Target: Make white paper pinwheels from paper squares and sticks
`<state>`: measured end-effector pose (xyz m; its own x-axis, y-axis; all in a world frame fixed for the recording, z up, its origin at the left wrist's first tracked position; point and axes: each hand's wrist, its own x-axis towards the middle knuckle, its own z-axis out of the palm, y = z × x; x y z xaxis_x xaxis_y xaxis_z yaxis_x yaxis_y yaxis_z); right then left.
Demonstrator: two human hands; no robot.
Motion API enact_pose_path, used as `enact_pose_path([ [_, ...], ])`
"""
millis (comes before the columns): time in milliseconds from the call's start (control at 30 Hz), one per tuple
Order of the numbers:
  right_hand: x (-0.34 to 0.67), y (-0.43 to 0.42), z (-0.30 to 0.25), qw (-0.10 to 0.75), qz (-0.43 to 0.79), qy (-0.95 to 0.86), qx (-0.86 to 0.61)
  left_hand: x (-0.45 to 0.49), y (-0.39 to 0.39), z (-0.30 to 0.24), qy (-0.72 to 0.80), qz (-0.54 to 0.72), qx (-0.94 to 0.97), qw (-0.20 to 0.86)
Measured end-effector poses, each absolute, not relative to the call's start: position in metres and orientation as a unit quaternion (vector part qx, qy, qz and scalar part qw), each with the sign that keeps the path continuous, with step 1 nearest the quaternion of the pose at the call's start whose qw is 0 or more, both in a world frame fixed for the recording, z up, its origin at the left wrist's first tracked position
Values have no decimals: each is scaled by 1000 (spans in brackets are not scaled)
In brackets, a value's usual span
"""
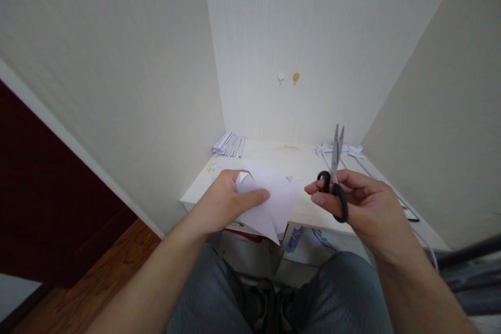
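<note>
My left hand point(230, 198) is closed on a sheet of white paper point(276, 198), thumb on top, and a corner of the sheet is folded up by the fingers. The paper hangs partly over the front edge of the white table point(309, 209). In my right hand point(364, 203) is a pair of scissors point(335, 167) with black handles, fingers in the loops. Its metal blades point up and stand slightly apart, away from the paper.
Folded paper strips point(229, 144) lie at the back left of the table. More white paper pieces point(354, 151) lie at the back right. A phone point(407, 210) rests at the right edge. Two hooks, one yellow point(296, 77), are on the back wall. Shelves open below the tabletop.
</note>
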<state>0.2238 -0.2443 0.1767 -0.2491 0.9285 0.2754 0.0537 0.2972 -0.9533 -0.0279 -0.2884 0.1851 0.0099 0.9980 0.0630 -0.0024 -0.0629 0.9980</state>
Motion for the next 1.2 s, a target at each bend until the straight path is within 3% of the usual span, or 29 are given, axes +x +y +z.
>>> enact_pose_path([
  [500,206,-240,169,492,510,-605,-364,-20,-285,183,476,388,600,513],
  [733,200,-231,150,630,461,-506,-368,-15,-277,158,392,619,437,522],
  [900,187,-229,129,693,452,-427,-364,14,-275,131,367,634,405,546],
  [1200,174,-240,117,691,429,-427,-395,17,-260,125,420,646,360,526],
])
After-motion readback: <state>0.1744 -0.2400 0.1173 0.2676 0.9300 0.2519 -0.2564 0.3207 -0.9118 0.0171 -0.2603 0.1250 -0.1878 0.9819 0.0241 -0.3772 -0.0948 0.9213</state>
